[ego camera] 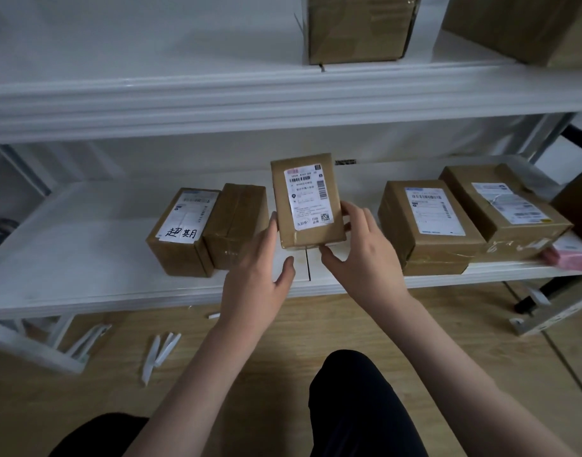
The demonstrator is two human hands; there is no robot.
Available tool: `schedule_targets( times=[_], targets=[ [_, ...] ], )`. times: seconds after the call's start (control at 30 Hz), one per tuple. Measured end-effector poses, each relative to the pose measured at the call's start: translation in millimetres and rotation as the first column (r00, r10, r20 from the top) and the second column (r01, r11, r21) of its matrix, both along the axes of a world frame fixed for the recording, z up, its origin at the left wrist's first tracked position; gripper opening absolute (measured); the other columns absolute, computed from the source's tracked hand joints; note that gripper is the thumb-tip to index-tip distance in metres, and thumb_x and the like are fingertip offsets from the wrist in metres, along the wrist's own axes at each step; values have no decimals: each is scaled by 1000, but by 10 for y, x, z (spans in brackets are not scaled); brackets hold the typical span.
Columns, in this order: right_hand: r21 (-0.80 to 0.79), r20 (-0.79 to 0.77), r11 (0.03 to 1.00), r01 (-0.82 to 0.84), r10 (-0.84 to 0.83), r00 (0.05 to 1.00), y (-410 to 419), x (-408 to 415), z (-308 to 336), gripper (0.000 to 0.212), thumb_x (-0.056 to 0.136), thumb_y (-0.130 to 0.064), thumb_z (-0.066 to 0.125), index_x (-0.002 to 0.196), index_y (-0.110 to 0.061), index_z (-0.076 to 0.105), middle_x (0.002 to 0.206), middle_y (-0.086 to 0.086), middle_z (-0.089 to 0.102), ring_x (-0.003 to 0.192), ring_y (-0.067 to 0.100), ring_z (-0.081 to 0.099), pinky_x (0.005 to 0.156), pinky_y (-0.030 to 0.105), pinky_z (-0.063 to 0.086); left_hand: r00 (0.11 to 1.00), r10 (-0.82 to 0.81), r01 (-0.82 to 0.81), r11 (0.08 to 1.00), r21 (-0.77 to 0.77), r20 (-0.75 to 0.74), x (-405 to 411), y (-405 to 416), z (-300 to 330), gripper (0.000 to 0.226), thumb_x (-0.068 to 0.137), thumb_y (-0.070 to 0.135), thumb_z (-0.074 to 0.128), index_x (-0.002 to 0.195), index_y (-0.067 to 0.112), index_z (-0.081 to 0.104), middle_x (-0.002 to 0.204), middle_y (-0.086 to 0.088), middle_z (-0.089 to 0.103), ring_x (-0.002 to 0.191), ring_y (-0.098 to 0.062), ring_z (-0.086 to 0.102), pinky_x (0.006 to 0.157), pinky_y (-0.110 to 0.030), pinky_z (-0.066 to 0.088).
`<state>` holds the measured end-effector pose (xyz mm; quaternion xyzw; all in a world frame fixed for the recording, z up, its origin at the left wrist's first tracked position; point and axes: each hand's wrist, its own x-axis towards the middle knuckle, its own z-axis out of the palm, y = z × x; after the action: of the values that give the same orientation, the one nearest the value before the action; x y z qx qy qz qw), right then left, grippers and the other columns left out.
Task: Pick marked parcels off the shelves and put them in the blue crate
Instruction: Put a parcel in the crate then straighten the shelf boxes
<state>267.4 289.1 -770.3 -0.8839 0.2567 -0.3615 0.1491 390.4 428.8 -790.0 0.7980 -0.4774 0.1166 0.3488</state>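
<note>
Black trouser knees [355, 397] at 6 o'clock over wood floor [316, 324]. Left hand [260, 272] and right hand [362, 255], fingers curled, grip a small labelled parcel [307, 199] by its sides, tilted up over the white shelf [85, 258]. Handwritten-marked parcel [180, 232] at 9 o'clock; two more boxes [428, 225] at 3 o'clock.

Both hands hold a small brown parcel [307, 201] tilted up above the lower shelf [85, 258], label facing the camera. The left hand [260, 275] grips its 9 o'clock edge, the right hand [362, 255] its 3 o'clock edge. At 9 o'clock stands a parcel with handwritten marks [180, 234]; at 3 o'clock, two labelled boxes [428, 225].
</note>
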Motion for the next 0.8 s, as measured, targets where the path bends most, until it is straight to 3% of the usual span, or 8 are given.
schedule_targets(
  times=[0.17, 0.4, 0.57, 0.8],
  targets=[
    [-39, 57, 999, 19, -17, 998, 99, -131, 146, 71, 79, -29, 79, 137, -12, 44, 121, -1, 57, 101, 16, 63, 62, 31, 56, 999, 6, -3, 998, -59, 50, -63, 36, 145, 77, 93, 24, 69, 158, 13, 30, 142, -4, 57, 129, -18, 53, 97, -26, 45],
    [-79, 0, 996, 46, -46, 999, 125, -183, 160, 70, 81, -32, 78, 138, -11, 44, 120, 0, 58, 101, 16, 64, 66, 27, 55, 1000, -2, 3, 999, -38, 31, -132, 30, 152, 78, 93, 27, 69, 159, 14, 28, 142, -3, 57, 128, -19, 54, 91, -26, 49],
    [-91, -64, 993, 75, -81, 995, 62, -203, -7, 71, 79, -35, 79, 136, -9, 46, 119, 1, 60, 100, 19, 65, 67, 28, 54, 994, 22, -29, 997, 68, 103, -95, -6, 63, 75, 91, 29, 70, 155, 15, 35, 132, -2, 61, 119, -20, 56, 81, -27, 51],
    [39, -191, 996, 82, -74, 979, -96, -243, -367, 69, 81, -38, 76, 137, -12, 45, 123, 0, 58, 100, 21, 65, 68, 30, 53, 999, -34, 34, 973, 228, -3, -58, -144, -240, 80, 96, 39, 63, 161, 22, 20, 138, 1, 56, 123, -17, 55, 90, -29, 54]
  ],
)
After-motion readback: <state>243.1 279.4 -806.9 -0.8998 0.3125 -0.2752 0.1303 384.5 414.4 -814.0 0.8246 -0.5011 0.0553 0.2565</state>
